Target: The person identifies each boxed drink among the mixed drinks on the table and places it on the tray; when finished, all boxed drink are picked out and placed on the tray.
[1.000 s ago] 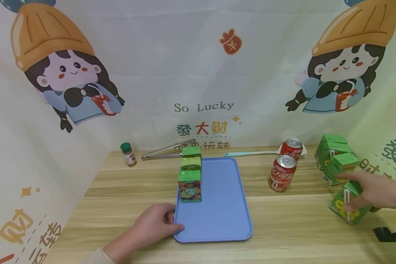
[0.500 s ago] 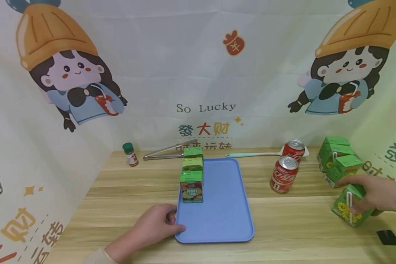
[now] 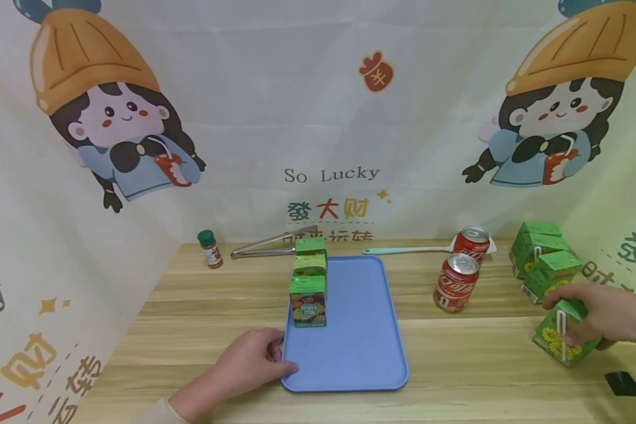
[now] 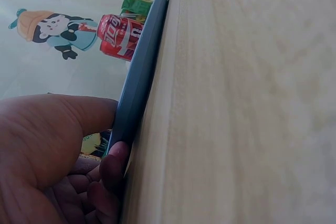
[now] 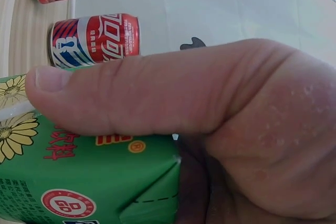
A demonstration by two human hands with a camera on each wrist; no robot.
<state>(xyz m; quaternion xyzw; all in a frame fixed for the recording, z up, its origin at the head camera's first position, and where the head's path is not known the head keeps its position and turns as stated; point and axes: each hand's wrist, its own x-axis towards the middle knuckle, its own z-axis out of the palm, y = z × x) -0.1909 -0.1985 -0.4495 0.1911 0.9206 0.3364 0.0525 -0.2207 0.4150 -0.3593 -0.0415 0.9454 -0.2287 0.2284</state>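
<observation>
On the wooden table a blue tray (image 3: 357, 353) carries a row of small drink cartons (image 3: 308, 309) along its left side. My left hand (image 3: 254, 356) pinches the tray's near left edge; in the left wrist view the thumb (image 4: 94, 113) lies over the rim and curled fingertips sit against its side. At the far right, my right hand (image 3: 609, 312) grips a green drink carton (image 3: 553, 338) printed with yellow flowers, a white straw on its front. The right wrist view shows the thumb (image 5: 142, 95) laid along this carton. Its other fingers are mostly hidden.
Two red soda cans (image 3: 457, 285) stand between tray and right hand. Several green cartons (image 3: 540, 241) cluster behind the held one. At the back are metal tongs (image 3: 265, 252), a spatula (image 3: 408, 249) and a green-capped spice jar (image 3: 209, 250). A patterned cloth (image 3: 228, 118) backs the table.
The right index finger, stretched out further a second ago, now bends closer over the carton. The head view has shifted slightly; the left hand stays on the tray's edge.
</observation>
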